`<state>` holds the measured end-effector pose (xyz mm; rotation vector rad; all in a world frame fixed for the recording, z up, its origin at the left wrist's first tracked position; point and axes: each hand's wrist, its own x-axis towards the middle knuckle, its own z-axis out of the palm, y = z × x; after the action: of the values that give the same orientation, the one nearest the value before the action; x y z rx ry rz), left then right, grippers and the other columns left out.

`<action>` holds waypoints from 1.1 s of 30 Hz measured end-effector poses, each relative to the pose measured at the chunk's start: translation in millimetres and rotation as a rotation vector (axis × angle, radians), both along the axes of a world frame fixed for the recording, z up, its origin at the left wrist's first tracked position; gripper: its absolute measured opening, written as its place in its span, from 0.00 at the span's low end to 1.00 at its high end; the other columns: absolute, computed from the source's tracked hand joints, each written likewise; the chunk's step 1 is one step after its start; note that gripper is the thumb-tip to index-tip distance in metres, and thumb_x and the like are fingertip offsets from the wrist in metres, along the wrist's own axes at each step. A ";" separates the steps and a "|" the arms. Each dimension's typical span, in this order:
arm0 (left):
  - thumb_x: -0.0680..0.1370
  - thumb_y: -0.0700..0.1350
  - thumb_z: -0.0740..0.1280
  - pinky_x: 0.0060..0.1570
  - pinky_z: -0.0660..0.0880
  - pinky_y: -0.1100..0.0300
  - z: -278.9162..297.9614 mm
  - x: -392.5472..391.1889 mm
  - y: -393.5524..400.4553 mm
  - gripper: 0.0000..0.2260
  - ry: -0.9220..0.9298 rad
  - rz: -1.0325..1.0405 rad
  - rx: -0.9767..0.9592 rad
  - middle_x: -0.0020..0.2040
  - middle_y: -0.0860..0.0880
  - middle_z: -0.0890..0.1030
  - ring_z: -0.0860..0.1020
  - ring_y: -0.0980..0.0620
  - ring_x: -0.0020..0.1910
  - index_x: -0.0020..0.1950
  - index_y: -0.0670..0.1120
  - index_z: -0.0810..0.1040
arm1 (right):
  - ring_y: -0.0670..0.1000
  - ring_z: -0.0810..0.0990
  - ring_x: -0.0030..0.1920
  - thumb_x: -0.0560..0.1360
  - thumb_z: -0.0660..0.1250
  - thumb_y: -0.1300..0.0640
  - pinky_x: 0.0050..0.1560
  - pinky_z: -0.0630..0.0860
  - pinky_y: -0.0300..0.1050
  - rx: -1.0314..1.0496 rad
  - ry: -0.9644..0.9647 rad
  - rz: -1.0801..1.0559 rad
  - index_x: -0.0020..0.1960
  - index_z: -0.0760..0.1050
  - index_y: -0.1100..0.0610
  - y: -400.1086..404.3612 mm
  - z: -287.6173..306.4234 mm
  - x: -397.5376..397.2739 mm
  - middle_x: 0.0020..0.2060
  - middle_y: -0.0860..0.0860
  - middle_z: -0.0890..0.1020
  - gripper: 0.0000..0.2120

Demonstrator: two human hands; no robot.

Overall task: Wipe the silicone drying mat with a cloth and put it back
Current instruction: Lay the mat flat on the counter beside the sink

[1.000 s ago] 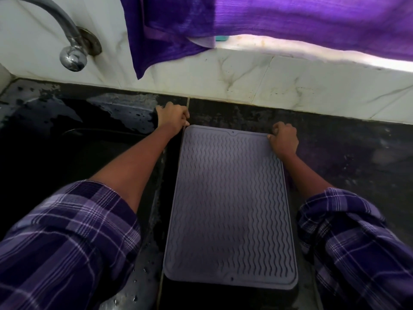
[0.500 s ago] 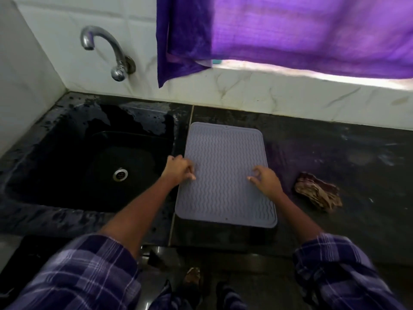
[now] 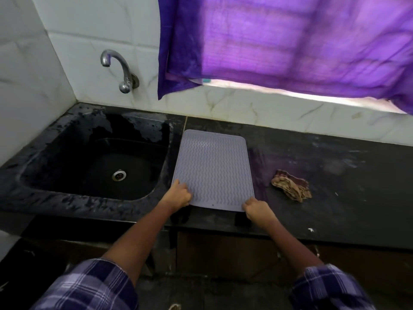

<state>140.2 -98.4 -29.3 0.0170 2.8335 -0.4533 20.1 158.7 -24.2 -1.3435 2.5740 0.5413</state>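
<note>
Now your left hand (image 3: 178,194) and right hand (image 3: 257,209) each pinch a near corner of the mat (image 3: 213,168), flat on the table (image 3: 335,198) beside the sink (image 3: 93,162), squaring it; cloth (image 3: 291,185) lies right.

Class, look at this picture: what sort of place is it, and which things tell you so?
Most likely a home kitchen: a black sink with a wall tap, and a drying mat on the dark counter.

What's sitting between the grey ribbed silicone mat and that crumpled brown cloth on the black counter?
Nothing: the head view shows only bare black countertop between the grey ribbed silicone mat and the crumpled brown cloth.
</note>
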 end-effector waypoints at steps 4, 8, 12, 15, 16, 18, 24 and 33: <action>0.81 0.37 0.55 0.65 0.62 0.46 -6.2 1.3 5.5 0.14 0.033 -0.023 -0.080 0.62 0.44 0.78 0.71 0.43 0.63 0.64 0.42 0.75 | 0.57 0.71 0.63 0.78 0.56 0.66 0.53 0.75 0.51 0.028 0.073 -0.013 0.63 0.70 0.63 -7.5 -6.0 3.4 0.61 0.59 0.75 0.15; 0.82 0.38 0.52 0.66 0.61 0.47 -11.5 5.1 6.8 0.16 0.055 -0.009 -0.060 0.66 0.43 0.74 0.69 0.43 0.65 0.68 0.41 0.69 | 0.56 0.72 0.63 0.78 0.56 0.65 0.53 0.75 0.50 0.036 0.066 -0.025 0.62 0.71 0.61 -10.7 -3.5 -3.4 0.61 0.57 0.77 0.15; 0.82 0.38 0.53 0.63 0.63 0.48 -8.9 6.7 10.9 0.15 0.050 0.000 -0.056 0.64 0.42 0.74 0.69 0.43 0.64 0.67 0.41 0.69 | 0.55 0.72 0.63 0.77 0.58 0.64 0.56 0.75 0.49 0.044 0.045 -0.033 0.63 0.72 0.60 -12.1 5.7 -5.5 0.61 0.56 0.76 0.15; 0.82 0.38 0.53 0.65 0.62 0.48 -6.8 7.1 11.4 0.14 0.061 0.006 -0.053 0.64 0.42 0.75 0.69 0.43 0.64 0.66 0.41 0.70 | 0.55 0.73 0.63 0.77 0.58 0.64 0.56 0.74 0.49 0.048 0.037 -0.040 0.62 0.72 0.61 -12.7 11.6 -5.3 0.62 0.57 0.76 0.15; 0.82 0.38 0.53 0.65 0.62 0.48 -6.6 7.5 11.6 0.14 0.065 0.008 -0.053 0.64 0.42 0.75 0.70 0.43 0.64 0.66 0.41 0.70 | 0.55 0.72 0.64 0.77 0.58 0.64 0.57 0.74 0.49 0.049 0.035 -0.042 0.62 0.72 0.61 -13.0 13.7 -4.9 0.62 0.57 0.75 0.15; 0.82 0.38 0.53 0.64 0.62 0.48 -5.0 8.4 11.6 0.14 0.067 0.013 -0.055 0.64 0.43 0.75 0.69 0.43 0.64 0.66 0.41 0.71 | 0.55 0.72 0.65 0.77 0.58 0.64 0.58 0.73 0.48 0.050 0.029 -0.043 0.63 0.71 0.61 -14.1 15.3 -4.0 0.63 0.57 0.75 0.15; 0.82 0.39 0.54 0.64 0.62 0.47 -5.7 8.1 14.1 0.14 0.066 0.008 -0.067 0.63 0.42 0.76 0.70 0.43 0.63 0.65 0.41 0.71 | 0.55 0.72 0.64 0.77 0.57 0.64 0.58 0.73 0.48 0.038 0.018 -0.059 0.63 0.72 0.61 -13.2 19.9 -0.6 0.63 0.57 0.75 0.15; 0.82 0.39 0.55 0.65 0.62 0.48 -4.9 9.3 13.8 0.13 0.082 0.008 -0.049 0.63 0.43 0.76 0.70 0.43 0.63 0.65 0.42 0.71 | 0.55 0.71 0.65 0.77 0.58 0.63 0.57 0.73 0.48 0.051 0.012 -0.049 0.63 0.71 0.61 -13.0 22.6 -4.4 0.63 0.57 0.75 0.16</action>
<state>149.4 -84.6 -34.2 -0.0237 2.9000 -0.5335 15.7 145.7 -1.6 -1.2609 2.5770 0.6037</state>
